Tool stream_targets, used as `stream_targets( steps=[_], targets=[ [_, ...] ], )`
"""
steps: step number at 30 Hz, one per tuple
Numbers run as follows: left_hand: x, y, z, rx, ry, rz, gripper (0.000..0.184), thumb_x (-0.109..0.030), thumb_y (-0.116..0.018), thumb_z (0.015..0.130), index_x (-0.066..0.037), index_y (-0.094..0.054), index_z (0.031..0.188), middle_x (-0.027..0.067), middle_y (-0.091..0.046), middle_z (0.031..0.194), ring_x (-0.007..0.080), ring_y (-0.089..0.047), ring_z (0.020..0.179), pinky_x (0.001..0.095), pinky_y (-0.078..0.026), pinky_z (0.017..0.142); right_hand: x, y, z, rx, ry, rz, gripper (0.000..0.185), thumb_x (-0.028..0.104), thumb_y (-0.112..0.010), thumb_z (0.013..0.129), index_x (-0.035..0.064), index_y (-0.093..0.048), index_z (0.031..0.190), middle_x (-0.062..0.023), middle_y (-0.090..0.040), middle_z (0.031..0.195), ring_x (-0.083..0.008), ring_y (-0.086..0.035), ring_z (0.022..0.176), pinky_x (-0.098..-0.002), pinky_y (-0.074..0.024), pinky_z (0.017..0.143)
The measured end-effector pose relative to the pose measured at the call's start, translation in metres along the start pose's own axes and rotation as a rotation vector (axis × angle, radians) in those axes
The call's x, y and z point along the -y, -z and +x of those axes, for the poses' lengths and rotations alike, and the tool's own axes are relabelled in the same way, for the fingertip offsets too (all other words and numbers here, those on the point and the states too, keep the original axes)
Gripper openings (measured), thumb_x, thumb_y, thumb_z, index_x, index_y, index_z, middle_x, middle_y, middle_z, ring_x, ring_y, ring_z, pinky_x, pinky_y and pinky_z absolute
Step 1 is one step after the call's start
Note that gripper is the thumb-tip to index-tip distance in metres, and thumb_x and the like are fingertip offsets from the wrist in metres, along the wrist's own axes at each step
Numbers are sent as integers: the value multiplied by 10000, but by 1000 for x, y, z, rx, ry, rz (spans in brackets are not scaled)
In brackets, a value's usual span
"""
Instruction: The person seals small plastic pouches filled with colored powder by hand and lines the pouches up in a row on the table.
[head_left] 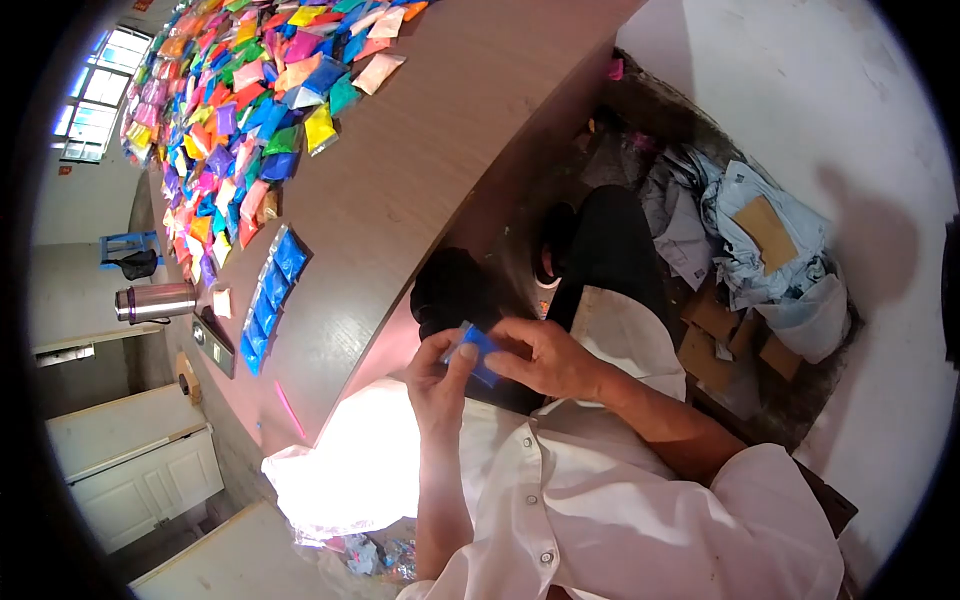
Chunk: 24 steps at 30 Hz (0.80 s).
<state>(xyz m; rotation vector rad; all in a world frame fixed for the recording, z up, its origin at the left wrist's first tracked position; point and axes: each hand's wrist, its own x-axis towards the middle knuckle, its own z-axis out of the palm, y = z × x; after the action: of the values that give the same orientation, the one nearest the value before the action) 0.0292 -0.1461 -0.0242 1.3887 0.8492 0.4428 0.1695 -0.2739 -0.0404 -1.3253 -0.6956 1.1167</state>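
Over my lap, my left hand (440,378) and my right hand (545,358) are close together, both closed on one small blue packet (481,353). The left thumb presses on its face, while the right fingers pinch its other side. Part of the packet is hidden behind the fingers. On the brown table (400,130), a row of several similar blue packets (265,310) lies near the hands. Beyond it spreads a large heap of small packets (225,125) in many colours.
A steel thermos (160,301), a phone (212,345) and a thin pink stick (290,408) are on the table. A bright white plastic bag (350,465) is beside my left arm. At right, a bin (812,320) with crumpled wrapping stands by cardboard pieces (710,355) and the wall.
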Motion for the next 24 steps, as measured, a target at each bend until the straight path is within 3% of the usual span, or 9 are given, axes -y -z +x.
stream_targets(
  steps=[3,6,12,15,17,24],
  targets=[
    [-2,0,0,8,40,2,185,-149,-740,969,15,-710,1050,14,-710,909,61,-604,812,205,-469,740,-9,3,0,21,109,-238,231,193,-713,950,19,-651,1089,-61,-681,849,-115,-609,780,-285,-508,713],
    [8,8,0,91,40,-6,181,-141,-736,969,14,-712,1059,13,-709,923,66,-607,833,209,-472,762,-6,3,-1,29,88,-270,246,203,-721,944,12,-649,1081,-79,-686,864,-117,-613,780,-299,-511,700],
    [8,7,1,8,35,-155,153,-121,-744,958,-6,-712,1055,1,-697,922,67,-609,846,213,-480,795,-6,-7,-5,-14,61,-82,275,213,-740,920,4,-652,1076,-116,-680,841,-148,-623,738,-308,-512,667],
    [0,-1,0,-22,22,-66,142,-105,-759,943,-7,-708,1033,-2,-688,914,64,-607,833,216,-487,781,-5,-6,-5,-23,39,-178,273,217,-745,913,9,-654,1065,-122,-661,783,-168,-624,687,-317,-506,638],
    [-1,-2,-2,66,30,8,180,-158,-778,936,-14,-706,1017,-9,-677,860,48,-587,754,201,-469,698,-2,-5,-5,-26,57,-207,264,219,-745,912,12,-657,1052,-123,-649,757,-171,-620,665,-326,-499,622],
    [-4,-3,-4,71,-5,53,205,-178,-789,928,-11,-705,1013,-15,-673,851,43,-580,750,184,-452,690,-4,-4,-8,-86,174,-307,235,215,-747,908,18,-665,1006,-125,-626,715,-190,-604,620,-340,-477,590]
  ],
)
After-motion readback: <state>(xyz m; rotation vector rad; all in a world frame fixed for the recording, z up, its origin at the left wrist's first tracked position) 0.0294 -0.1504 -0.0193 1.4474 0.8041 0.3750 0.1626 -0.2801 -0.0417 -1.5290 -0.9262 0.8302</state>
